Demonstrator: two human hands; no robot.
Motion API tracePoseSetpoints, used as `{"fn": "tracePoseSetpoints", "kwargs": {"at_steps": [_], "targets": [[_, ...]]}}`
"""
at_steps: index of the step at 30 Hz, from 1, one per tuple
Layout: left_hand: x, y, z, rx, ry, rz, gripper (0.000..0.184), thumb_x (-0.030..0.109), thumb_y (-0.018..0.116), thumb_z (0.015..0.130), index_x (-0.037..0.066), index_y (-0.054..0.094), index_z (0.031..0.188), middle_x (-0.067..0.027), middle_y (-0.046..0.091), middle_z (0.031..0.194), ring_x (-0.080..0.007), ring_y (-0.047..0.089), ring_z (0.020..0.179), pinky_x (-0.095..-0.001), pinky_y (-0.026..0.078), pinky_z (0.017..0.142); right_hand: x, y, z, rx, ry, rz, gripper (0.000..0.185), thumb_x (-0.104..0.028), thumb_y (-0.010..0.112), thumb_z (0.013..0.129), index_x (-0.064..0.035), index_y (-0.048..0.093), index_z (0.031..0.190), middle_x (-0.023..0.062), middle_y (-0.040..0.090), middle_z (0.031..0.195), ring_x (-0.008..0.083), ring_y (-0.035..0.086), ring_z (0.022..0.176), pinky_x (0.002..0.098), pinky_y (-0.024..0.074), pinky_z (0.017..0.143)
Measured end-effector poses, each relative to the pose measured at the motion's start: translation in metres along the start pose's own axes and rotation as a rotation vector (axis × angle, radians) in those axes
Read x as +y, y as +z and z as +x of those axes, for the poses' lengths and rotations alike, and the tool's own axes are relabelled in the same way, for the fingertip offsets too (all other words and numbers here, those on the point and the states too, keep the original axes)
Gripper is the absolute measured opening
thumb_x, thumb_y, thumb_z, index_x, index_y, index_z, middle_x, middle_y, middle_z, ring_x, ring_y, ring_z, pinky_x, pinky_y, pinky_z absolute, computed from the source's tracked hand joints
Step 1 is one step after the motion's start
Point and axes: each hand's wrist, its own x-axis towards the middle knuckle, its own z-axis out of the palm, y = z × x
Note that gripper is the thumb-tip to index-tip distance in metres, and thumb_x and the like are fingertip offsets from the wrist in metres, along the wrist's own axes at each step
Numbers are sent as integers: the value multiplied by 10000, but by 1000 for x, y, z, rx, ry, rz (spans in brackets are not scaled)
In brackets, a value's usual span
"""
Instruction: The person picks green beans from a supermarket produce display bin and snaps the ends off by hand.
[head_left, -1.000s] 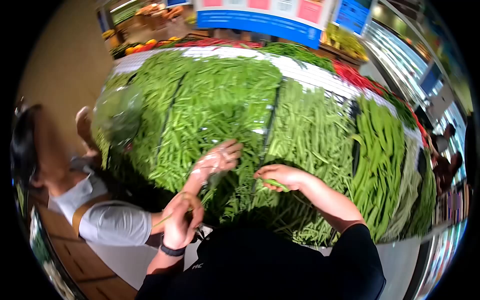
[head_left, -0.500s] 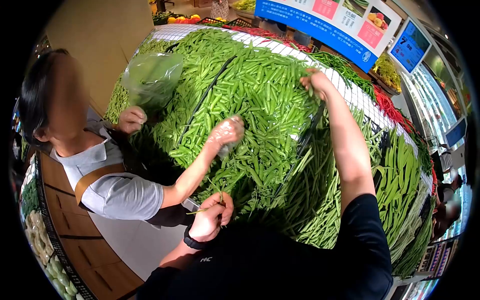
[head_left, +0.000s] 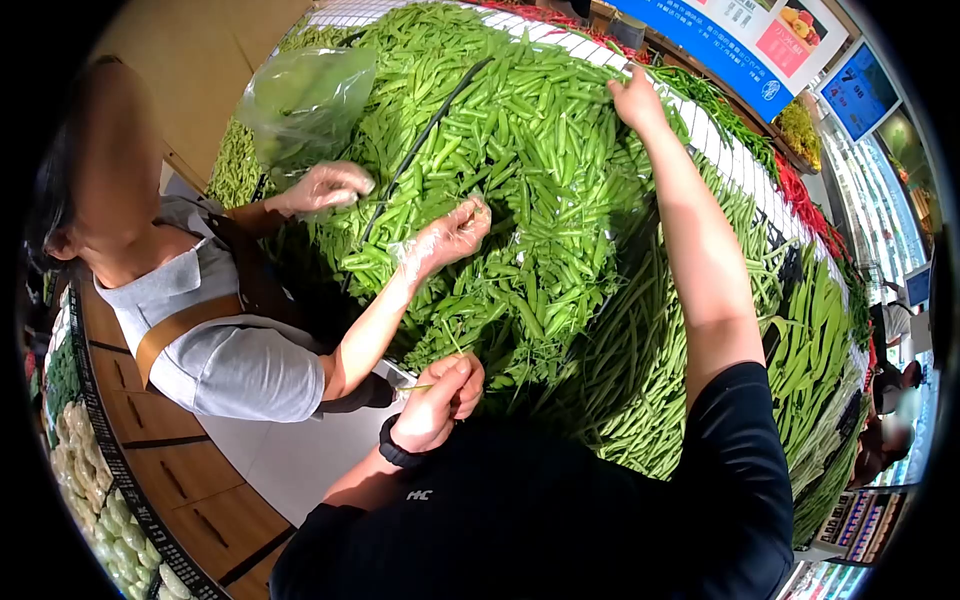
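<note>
My left hand (head_left: 445,392), with a black band at the wrist, is closed on thin green stems (head_left: 452,338) in front of the near edge of the heap. My right hand (head_left: 638,102) reaches to the far edge of the pea pods (head_left: 545,185). Its fingers are curled there, and whatever they may hold is hidden. Across the pods from the left, a co-worker stretches one hand in a clear plastic glove (head_left: 455,232). Their other gloved hand (head_left: 328,188) is over the leafy greens, below a clear plastic bag (head_left: 305,100).
Black dividers (head_left: 430,125) part the vegetables. Long green beans (head_left: 655,390) and flat beans (head_left: 815,330) lie to the right. White grid edging (head_left: 735,190) and red chillies (head_left: 800,205) run behind. A blue sign (head_left: 700,45) and price screen (head_left: 858,90) overhang the back.
My right hand has moved farther out toward the display's far edge. My left hand has shifted slightly right and up with the stems. The co-worker's far hand has moved right, over the greens.
</note>
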Motion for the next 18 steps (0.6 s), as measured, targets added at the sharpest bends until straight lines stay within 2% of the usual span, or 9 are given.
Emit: {"fn": "tracePoseSetpoints", "kwargs": {"at_steps": [3, 5, 7, 9, 11, 13, 15, 17, 18], "targets": [[-7, -9, -2, -5, 18, 21, 307, 223, 436, 995, 84, 445, 722, 13, 389, 625, -77, 309, 513, -229, 242, 467, -17, -10, -52, -699, -171, -184, 333, -228, 635, 871, -55, 628, 1156, 157, 670, 1097, 265, 646, 1006, 369, 492, 917], [-7, -12, -1, 30, -30, 77, 320, 206, 425, 998, 92, 427, 699, 12, 388, 617, -78, 306, 502, -232, 240, 458, -6, 1, -100, -947, -292, -255, 224, -121, 604, 891, -80, 663, 1103, 115, 675, 1073, 203, 641, 954, 332, 507, 898], [-7, -12, 1, 9, -50, 89, 302, 194, 417, 1000, 90, 421, 717, 14, 380, 609, -79, 305, 493, -235, 237, 450, -10, 4, -152, -951, -209, -282, 224, -127, 676, 842, -78, 689, 1061, 91, 654, 1127, 215, 636, 977, 331, 501, 914], [-11, -11, 8, 38, -53, 13, 307, 194, 412, 1023, 90, 409, 734, 24, 384, 601, -62, 300, 483, -231, 234, 440, 15, 21, -182, -722, -469, -425, 215, -142, 686, 831, -67, 691, 1032, 95, 621, 1184, 251, 636, 984, 370, 502, 927], [-11, -11, 13, -7, -45, -15, 249, 182, 416, 1024, 85, 453, 797, 28, 392, 605, -62, 308, 491, -223, 251, 452, 27, 23, -181, -802, -390, -410, 270, -183, 716, 816, -63, 689, 1056, 90, 589, 1226, 275, 626, 991, 385, 502, 930], [-11, -4, 17, 69, 5, 56, 208, 182, 424, 1022, 80, 497, 856, 28, 405, 615, -68, 321, 505, -213, 268, 472, 37, 18, -183, -603, -328, -113, 273, -183, 724, 812, -58, 689, 1052, 95, 620, 1150, 266, 633, 964, 389, 521, 877], [-12, -4, 17, 76, 9, 49, 171, 176, 430, 1019, 75, 519, 914, 26, 419, 626, -72, 332, 516, -210, 279, 487, 34, 2, -185, -684, 212, 453, 245, -157, 661, 892, -35, 659, 1105, 64, 677, 912, 140, 626, 796, 283, 530, 728], [-11, -1, 18, 97, 0, 48, 162, 173, 432, 1017, 76, 512, 915, 23, 425, 632, -72, 336, 519, -211, 277, 484, 48, -1, -185, -694, 394, 1070, 341, -176, 655, 905, -6, 595, 1195, 51, 673, 864, 85, 585, 711, 212, 510, 655], [-12, -1, 17, 92, 0, 48, 162, 173, 432, 1017, 76, 512, 915, 23, 425, 632, -72, 336, 519, -211, 277, 484, 44, -8, -188, -690, 393, 1068, 341, -176, 655, 905, -6, 595, 1195, 51, 673, 864, 85, 585, 711, 212, 510, 655]]}}
